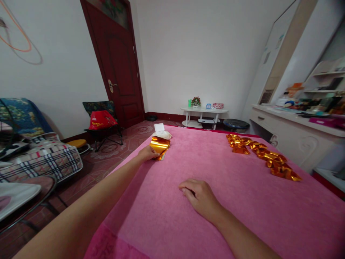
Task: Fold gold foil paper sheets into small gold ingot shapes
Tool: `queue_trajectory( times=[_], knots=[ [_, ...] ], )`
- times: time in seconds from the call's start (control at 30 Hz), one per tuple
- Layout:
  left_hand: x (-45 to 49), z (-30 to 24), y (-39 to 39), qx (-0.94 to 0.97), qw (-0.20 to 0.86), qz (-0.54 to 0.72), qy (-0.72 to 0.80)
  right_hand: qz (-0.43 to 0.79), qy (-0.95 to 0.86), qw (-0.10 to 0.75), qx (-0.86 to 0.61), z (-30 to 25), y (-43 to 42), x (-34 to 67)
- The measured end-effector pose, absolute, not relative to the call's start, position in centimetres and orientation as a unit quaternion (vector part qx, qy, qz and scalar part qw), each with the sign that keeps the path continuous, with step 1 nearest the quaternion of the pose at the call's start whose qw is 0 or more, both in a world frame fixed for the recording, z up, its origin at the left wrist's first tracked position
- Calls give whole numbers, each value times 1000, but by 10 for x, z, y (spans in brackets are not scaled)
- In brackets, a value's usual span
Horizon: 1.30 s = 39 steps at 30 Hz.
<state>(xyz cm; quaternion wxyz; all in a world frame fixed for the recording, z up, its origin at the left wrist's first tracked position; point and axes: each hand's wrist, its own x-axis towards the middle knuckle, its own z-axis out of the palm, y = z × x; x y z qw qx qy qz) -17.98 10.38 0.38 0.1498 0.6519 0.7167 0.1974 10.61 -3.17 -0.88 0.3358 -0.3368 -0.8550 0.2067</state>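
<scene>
My left hand [147,153] reaches far out to the left edge of the pink blanket [205,216] and pinches the near edge of a stack of shiny gold foil sheets [160,145]. My right hand [198,196] rests on the blanket in front of me, fingers curled under, with nothing in it. A row of several folded gold foil pieces [262,154] lies along the blanket's far right side.
A white wet-wipe pack [161,132] with its lid up sits just behind the foil stack. A folding chair with a red bag [101,120] stands by the dark red door. A white dresser [293,133] runs along the right; a small white table [203,114] is by the far wall.
</scene>
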Motion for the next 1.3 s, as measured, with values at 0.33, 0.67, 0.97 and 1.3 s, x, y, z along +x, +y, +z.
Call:
queue_trajectory(
  times=[0.33,0.67,0.97,1.3],
  knots=[
    [-144,7,84,647,43,263,714,205,-855,336,-338,-7,-36,106],
    [-52,40,48,665,256,519,473,414,-538,598,-426,-10,-12,124],
    [4,7,10,478,601,548,330,588,-308,663,-345,5,9,164],
    [0,10,-5,471,669,449,358,546,-351,606,-460,-10,23,189]
  ],
)
